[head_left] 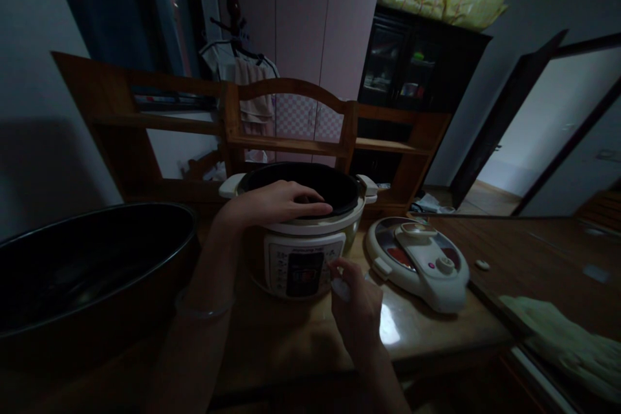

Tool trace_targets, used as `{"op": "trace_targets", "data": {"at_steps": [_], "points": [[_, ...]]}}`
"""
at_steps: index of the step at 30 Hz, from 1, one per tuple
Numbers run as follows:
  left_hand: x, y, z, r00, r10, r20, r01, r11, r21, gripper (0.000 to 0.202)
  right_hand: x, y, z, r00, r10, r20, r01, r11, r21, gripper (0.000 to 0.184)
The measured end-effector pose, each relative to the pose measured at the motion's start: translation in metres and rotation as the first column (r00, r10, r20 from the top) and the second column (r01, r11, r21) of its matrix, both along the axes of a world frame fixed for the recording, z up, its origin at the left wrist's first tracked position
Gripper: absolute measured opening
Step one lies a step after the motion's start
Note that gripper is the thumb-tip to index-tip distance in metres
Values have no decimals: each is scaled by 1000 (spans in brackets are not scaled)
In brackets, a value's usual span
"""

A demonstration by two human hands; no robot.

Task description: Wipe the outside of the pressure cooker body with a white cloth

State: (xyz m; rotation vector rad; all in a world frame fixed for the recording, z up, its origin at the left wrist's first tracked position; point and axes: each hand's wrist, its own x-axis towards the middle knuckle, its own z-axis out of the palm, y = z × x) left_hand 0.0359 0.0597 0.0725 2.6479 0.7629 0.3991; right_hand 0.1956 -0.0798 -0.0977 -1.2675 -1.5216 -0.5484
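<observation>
A white electric pressure cooker [353, 225] stands lidless on the wooden table, its dark inner pot [334, 182] showing at the top. My left hand [284, 200] lies over the near rim with its fingers stretched out to the right. In front of the control panel [305, 266], my right hand [356, 297] is closed, fingertips close to the panel's right side. A small whitish thing [341, 289] shows at its fingers, too dim to name. The cooker's lid [417, 259] lies to the right on the table. What the inner pot contains is hidden.
On the left stands a large dark pan [191, 233]. A wooden shelf rack [291, 87] rises behind the cooker. Light-coloured cloth [557, 336] lies at the lower right, and a small pale object [482, 264] sits right of the lid.
</observation>
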Motion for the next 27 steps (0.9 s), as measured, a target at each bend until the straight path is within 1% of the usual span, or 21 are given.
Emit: {"op": "trace_targets", "data": {"at_steps": [5,10,16,22,27], "points": [[0,0,0,1000,-6,10,6,1000,-6,60,-3,-2,-2,1000,6,-3,-6,1000,19,14],[0,0,0,1000,-15,9,16,1000,-11,62,-9,-4,0,1000,-20,-4,20,999,40,13],[0,1,-1,1000,-22,19,22,1000,-13,58,-16,-4,-3,999,-27,-17,28,996,79,10],[0,0,0,1000,-5,2,5,1000,-3,58,-18,-4,-9,999,28,-46,-25,998,65,10],[0,-1,2,1000,-5,-2,5,1000,4,60,-20,-5,-11,999,22,-47,-18,997,74,11]]}}
